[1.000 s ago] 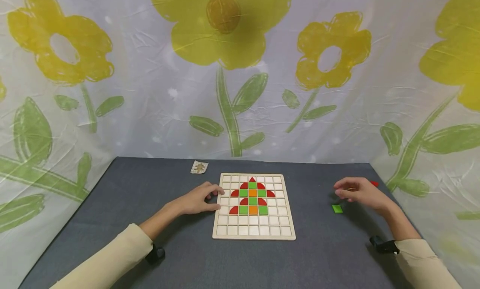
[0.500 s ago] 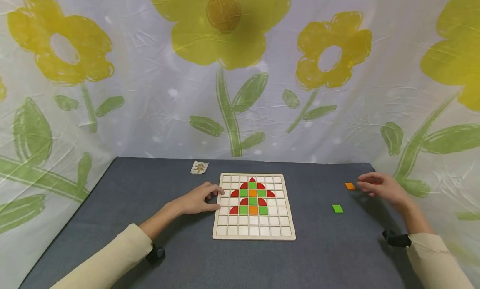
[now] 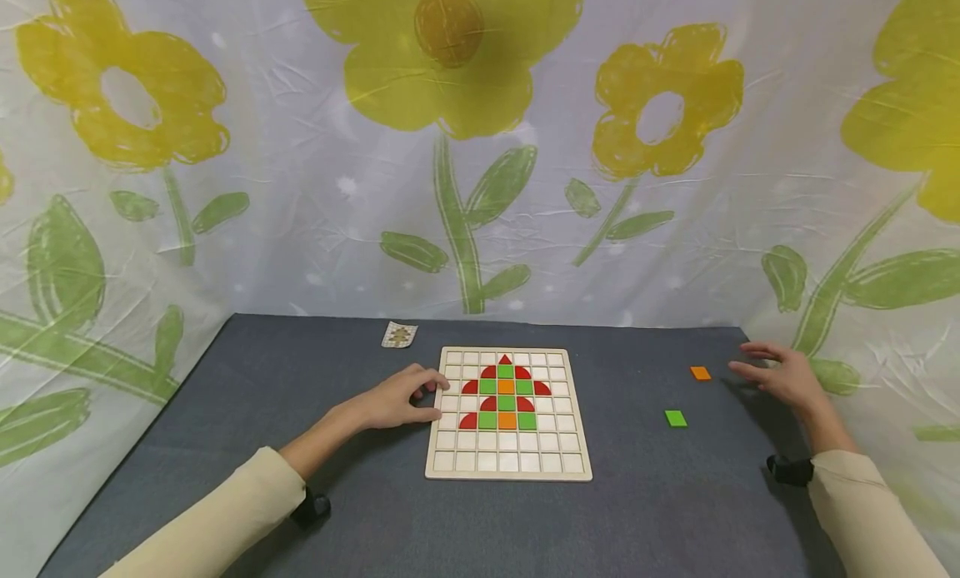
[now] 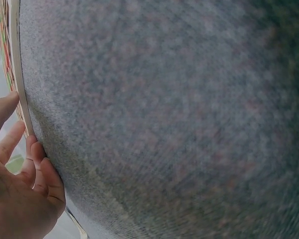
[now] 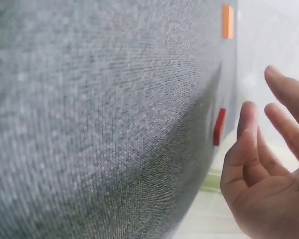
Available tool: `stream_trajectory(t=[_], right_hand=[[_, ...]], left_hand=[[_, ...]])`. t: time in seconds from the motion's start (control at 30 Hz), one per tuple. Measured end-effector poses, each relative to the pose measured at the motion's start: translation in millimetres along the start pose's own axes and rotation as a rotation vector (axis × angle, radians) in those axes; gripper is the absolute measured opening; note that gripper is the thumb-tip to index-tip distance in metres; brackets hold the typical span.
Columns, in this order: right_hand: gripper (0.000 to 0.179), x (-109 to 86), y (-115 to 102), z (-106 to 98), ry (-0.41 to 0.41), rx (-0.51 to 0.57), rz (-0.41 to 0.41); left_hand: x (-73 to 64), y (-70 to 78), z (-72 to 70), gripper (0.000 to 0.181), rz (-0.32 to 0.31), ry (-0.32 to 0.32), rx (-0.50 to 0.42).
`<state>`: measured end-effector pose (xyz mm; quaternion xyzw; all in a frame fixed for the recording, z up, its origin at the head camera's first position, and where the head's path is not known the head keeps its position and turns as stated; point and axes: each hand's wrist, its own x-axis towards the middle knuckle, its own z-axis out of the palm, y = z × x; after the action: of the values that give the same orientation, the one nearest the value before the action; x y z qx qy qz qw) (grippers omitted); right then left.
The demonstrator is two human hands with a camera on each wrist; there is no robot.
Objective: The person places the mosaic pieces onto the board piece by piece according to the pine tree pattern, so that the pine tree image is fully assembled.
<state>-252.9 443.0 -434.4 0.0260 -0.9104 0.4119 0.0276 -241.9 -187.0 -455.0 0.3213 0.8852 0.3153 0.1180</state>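
the right hand (image 3: pixel 780 376), fingers relaxed and holding nothing, hovers at the worktop's (image 3: pixel 337 511) far right edge; the small flat red tile (image 5: pixel 219 127) lies just beyond its fingertips, the flat orange square tile (image 3: pixel 701 373) further left. the left hand (image 3: pixel 401 399) rests, fingers lightly curled, against the wooden grid board's (image 3: pixel 507 470) left edge.

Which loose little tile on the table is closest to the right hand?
The red tile, right beside the right hand at the table's far right edge. The orange tile lies farther left, and the green tile farther still, nearer the board.
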Motion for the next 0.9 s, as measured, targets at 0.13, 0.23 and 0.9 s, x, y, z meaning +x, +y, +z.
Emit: stream_trajectory(t=[0.13,0.23,0.9], right_hand=[[0.063,5.3,7.8,0.9,0.012,-0.026,0.005],[0.061,6.7,11.6,1.6,0.026,-0.027,-0.002],[0.055,9.0,24.0,1.7,0.069,-0.114,0.045]], left_hand=[[0.2,-0.2,-0.3,0.042,0.006,0.000,0.002],[0.9,-0.7,-0.1,0.042,0.009,0.001,0.003],[0.8,1.4,-0.3,0.041,0.022,-0.001,-0.006]])
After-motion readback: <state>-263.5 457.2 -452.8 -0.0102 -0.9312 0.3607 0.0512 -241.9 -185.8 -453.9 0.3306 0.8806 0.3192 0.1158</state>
